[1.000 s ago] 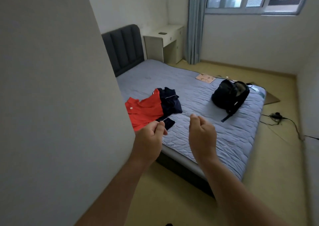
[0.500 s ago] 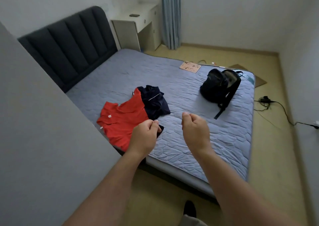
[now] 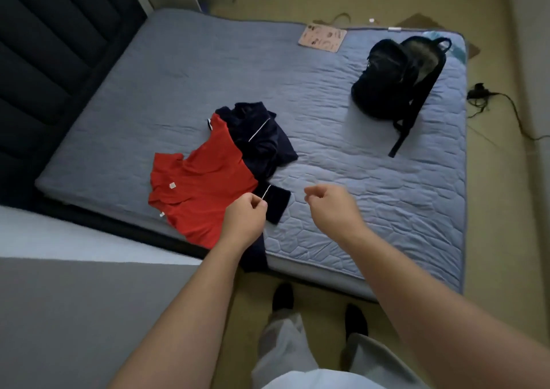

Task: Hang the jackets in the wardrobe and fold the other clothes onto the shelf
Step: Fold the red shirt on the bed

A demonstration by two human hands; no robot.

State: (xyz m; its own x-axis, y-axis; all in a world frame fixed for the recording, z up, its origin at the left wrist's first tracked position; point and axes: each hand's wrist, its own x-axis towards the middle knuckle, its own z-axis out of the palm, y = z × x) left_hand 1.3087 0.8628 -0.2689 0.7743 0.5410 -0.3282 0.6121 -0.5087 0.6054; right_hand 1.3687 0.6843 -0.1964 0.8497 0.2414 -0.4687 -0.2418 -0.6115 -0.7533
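Note:
A red shirt lies spread near the front edge of the bed. A navy garment with white piping lies crumpled against its right side, one cuff pointing toward me. My left hand hovers over the red shirt's lower corner and that cuff, fingers curled with the thumb against them, holding nothing. My right hand is a little to the right over bare mattress, also curled and empty. No wardrobe interior or shelf is in view.
A black backpack lies at the bed's far right and a pink card at the far edge. A dark padded headboard is on the left. A grey panel fills the lower left. A cable trails on the floor.
I have stepped closer to the bed and the view has tilted down. Both hands stayed curled and now hang over the clothes at the front edge.

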